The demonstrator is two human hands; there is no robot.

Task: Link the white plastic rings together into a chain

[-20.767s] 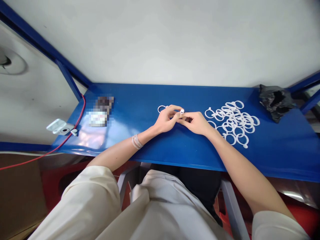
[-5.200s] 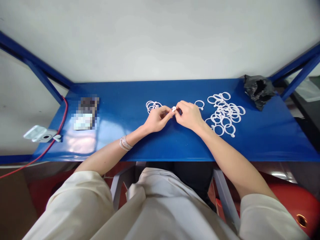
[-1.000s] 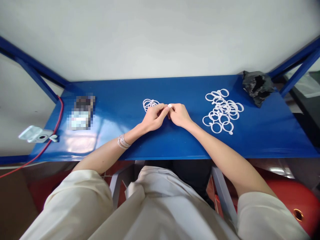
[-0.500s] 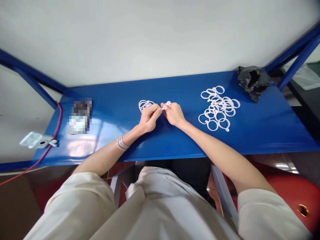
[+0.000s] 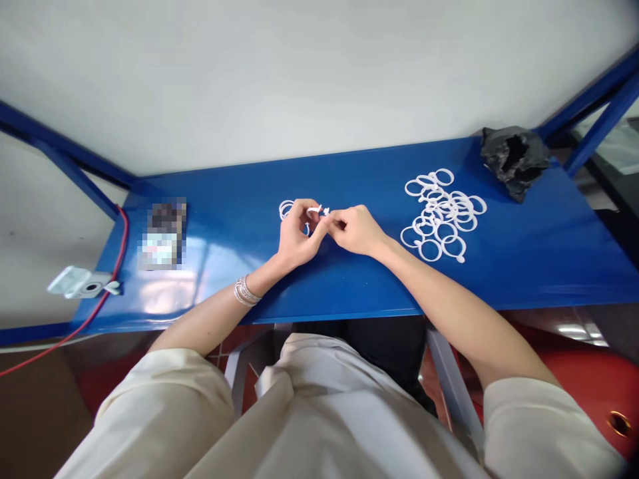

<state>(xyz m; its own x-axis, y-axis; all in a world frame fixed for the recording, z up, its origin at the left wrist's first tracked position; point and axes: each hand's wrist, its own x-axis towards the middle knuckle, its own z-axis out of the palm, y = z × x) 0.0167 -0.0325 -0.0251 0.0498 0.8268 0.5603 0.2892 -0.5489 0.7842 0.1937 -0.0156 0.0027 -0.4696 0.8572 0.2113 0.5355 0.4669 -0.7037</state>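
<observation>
White, thin plastic ring (image 5: pixel 313 209), above the glossy blue bench (image 5: pixel 349 287): from a fist, the left hand (image 5: pixel 297 237) has loosened to a curl holding it; the right hand (image 5: pixel 360 230) pinches at its knobbed end (image 5: pixel 326 211). I judge the handling unfinished.

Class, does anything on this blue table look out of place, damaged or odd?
Only the flat object on the left: coarse pixelation hides its details. The white rings at right overlap loosely, with no visible damage.

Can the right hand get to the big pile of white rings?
Probably yes: nothing stands between the right hand and that pile, though its fingers seem busy at a white ring.
</observation>
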